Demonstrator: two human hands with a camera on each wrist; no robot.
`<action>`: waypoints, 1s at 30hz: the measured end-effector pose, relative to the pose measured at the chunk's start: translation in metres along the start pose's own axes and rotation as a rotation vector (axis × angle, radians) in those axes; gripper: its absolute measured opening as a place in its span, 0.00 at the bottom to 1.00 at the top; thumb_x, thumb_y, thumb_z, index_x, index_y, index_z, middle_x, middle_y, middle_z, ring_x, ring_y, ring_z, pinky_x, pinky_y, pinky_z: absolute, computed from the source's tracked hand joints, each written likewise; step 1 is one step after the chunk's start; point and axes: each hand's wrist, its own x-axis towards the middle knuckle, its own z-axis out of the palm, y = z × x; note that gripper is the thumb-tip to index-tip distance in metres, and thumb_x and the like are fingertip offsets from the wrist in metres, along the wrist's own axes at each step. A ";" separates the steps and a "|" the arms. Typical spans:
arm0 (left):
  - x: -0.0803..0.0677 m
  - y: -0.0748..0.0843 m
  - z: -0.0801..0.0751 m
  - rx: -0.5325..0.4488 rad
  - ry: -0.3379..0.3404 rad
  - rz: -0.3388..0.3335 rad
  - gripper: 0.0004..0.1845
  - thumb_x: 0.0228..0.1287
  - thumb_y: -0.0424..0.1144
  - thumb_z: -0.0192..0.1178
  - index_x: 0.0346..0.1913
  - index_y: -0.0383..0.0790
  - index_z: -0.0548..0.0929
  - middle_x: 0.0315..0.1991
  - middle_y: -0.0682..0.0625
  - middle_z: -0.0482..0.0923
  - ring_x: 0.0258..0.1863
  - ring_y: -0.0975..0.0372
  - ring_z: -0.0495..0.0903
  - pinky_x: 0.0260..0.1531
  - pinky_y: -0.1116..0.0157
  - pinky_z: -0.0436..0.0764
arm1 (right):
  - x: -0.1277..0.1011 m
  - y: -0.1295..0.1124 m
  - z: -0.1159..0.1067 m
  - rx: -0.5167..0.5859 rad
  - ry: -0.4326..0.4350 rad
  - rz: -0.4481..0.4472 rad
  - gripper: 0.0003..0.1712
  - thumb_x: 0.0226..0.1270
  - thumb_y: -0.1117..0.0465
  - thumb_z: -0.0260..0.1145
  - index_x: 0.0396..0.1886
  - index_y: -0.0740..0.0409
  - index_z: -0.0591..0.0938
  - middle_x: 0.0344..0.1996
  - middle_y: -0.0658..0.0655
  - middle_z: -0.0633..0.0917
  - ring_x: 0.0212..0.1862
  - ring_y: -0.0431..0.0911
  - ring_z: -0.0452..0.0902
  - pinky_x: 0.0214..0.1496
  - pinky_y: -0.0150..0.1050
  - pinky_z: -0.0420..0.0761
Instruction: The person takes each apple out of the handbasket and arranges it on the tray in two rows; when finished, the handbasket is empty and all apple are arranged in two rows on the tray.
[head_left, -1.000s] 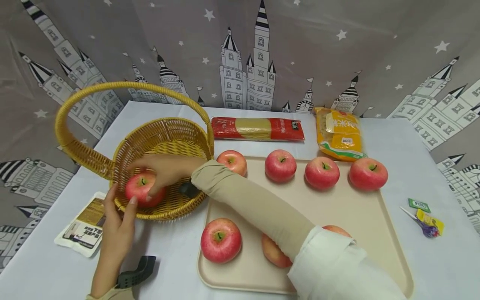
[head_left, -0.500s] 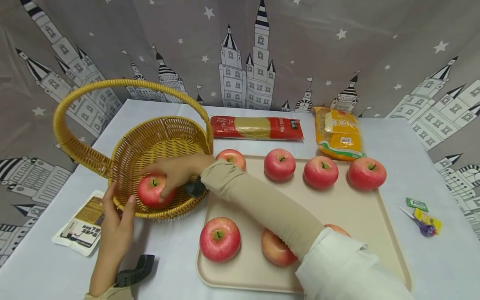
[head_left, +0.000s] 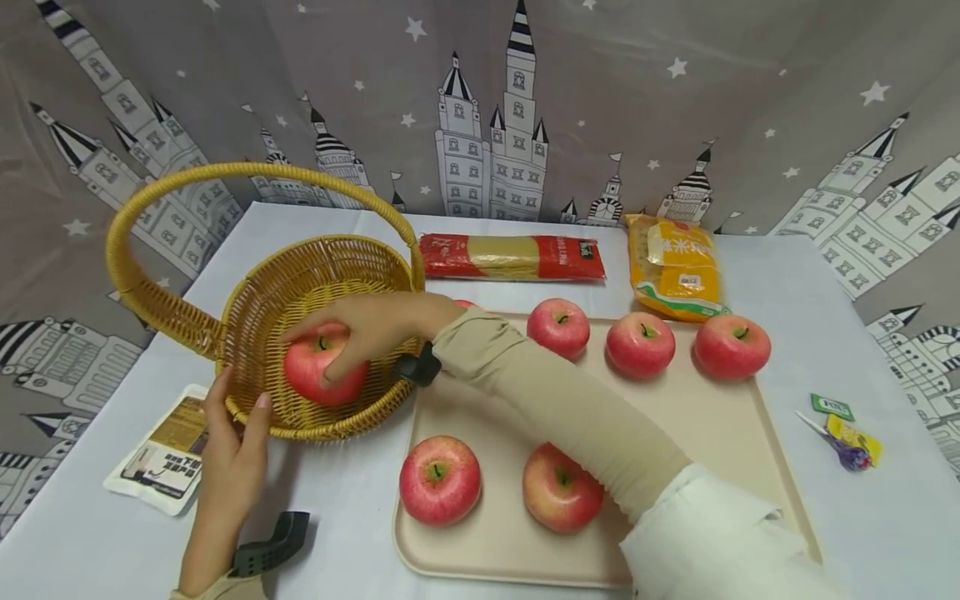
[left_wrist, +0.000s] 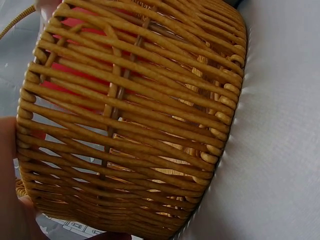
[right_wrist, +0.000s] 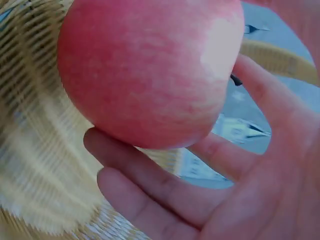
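Right hand (head_left: 375, 325), centre left of the head view: reaching over the basket rim, fingers curling round the apple (head_left: 324, 371) from above and gripping it. In the right wrist view, fingers (right_wrist: 150, 180) cupping beneath the apple (right_wrist: 145, 70).

Apple: sitting inside the wicker basket (head_left: 330, 267), towards its lower right wall. Showing as red through the weave (left_wrist: 75, 75) in the left wrist view. Resting on the basket floor or hanging just above it: cannot tell.

Left hand (head_left: 228, 467), lower left: fingers straight and relaxed, pressing against the basket's outer wall (left_wrist: 150, 125), steadying it, gripping nothing.

Progress, judging by the layout: only this one apple showing in the basket and not yet let go.

- Three apples lining the upper edge of the beige tray (head_left: 712, 433).
- Two more lying at its lower left.
- A red sliver peeking out behind the right wrist, probably a sixth.

Bulk of the fruit therefore remaining on the tray.

Lying along the table's upper edge: red noodle packet (head_left: 513, 257) and yellow packet (head_left: 678, 267). Lying at lower left: printed leaflet (head_left: 168, 454).
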 end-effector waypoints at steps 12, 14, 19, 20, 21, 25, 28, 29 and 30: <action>-0.002 0.002 0.002 -0.005 0.003 -0.008 0.32 0.69 0.46 0.40 0.71 0.57 0.39 0.72 0.43 0.37 0.68 0.39 0.46 0.59 0.37 0.53 | -0.160 -0.018 -0.026 -0.129 0.250 0.082 0.30 0.51 0.46 0.64 0.58 0.29 0.71 0.47 0.40 0.74 0.47 0.35 0.68 0.47 0.33 0.73; -0.002 0.002 0.002 -0.002 -0.001 -0.019 0.32 0.69 0.47 0.40 0.71 0.57 0.38 0.72 0.43 0.36 0.68 0.39 0.46 0.59 0.37 0.53 | -0.198 -0.012 -0.020 -0.146 0.316 0.150 0.30 0.51 0.44 0.65 0.57 0.27 0.70 0.47 0.38 0.74 0.46 0.35 0.69 0.45 0.34 0.74; -0.004 0.002 0.001 -0.013 0.000 -0.027 0.32 0.69 0.46 0.40 0.71 0.56 0.38 0.72 0.42 0.35 0.68 0.39 0.45 0.60 0.38 0.52 | -0.295 0.010 0.020 -0.163 0.514 0.391 0.33 0.49 0.47 0.69 0.58 0.30 0.70 0.52 0.43 0.75 0.47 0.36 0.68 0.43 0.36 0.74; -0.004 0.003 0.002 -0.014 0.000 -0.027 0.32 0.69 0.46 0.40 0.71 0.56 0.38 0.72 0.42 0.36 0.68 0.39 0.45 0.60 0.38 0.52 | -0.314 0.014 0.032 -0.149 0.561 0.448 0.34 0.49 0.49 0.71 0.58 0.32 0.71 0.51 0.44 0.75 0.47 0.35 0.67 0.41 0.35 0.74; -0.004 0.003 0.002 -0.013 0.000 -0.026 0.32 0.69 0.46 0.40 0.71 0.56 0.38 0.72 0.42 0.36 0.68 0.40 0.45 0.60 0.38 0.52 | -0.332 0.018 0.044 -0.149 0.608 0.510 0.35 0.47 0.50 0.72 0.58 0.33 0.71 0.52 0.46 0.75 0.46 0.34 0.66 0.40 0.33 0.74; -0.003 0.005 0.004 -0.013 -0.007 -0.018 0.32 0.69 0.47 0.40 0.71 0.57 0.39 0.72 0.42 0.37 0.68 0.40 0.45 0.60 0.38 0.52 | -0.396 0.034 0.093 -0.114 0.741 0.727 0.38 0.43 0.55 0.75 0.58 0.45 0.73 0.48 0.55 0.75 0.39 0.27 0.64 0.31 0.25 0.74; -0.003 0.006 0.003 -0.004 0.000 -0.022 0.32 0.69 0.48 0.40 0.70 0.58 0.39 0.72 0.43 0.37 0.68 0.41 0.45 0.60 0.38 0.52 | -0.423 0.042 0.127 -0.106 0.751 0.857 0.38 0.43 0.54 0.75 0.58 0.50 0.72 0.47 0.59 0.75 0.33 0.24 0.62 0.26 0.25 0.73; -0.003 0.006 0.002 -0.002 0.004 -0.026 0.32 0.69 0.48 0.40 0.70 0.58 0.39 0.72 0.43 0.37 0.68 0.41 0.44 0.60 0.38 0.52 | -0.429 0.043 0.137 -0.104 0.752 0.876 0.39 0.43 0.55 0.75 0.58 0.53 0.72 0.46 0.60 0.75 0.32 0.24 0.62 0.25 0.26 0.72; -0.003 0.006 0.001 0.001 0.008 -0.029 0.32 0.69 0.48 0.40 0.70 0.58 0.39 0.72 0.43 0.37 0.69 0.41 0.44 0.61 0.38 0.52 | -0.432 0.044 0.146 -0.100 0.751 0.895 0.39 0.43 0.54 0.75 0.59 0.53 0.72 0.46 0.61 0.76 0.31 0.25 0.62 0.25 0.26 0.72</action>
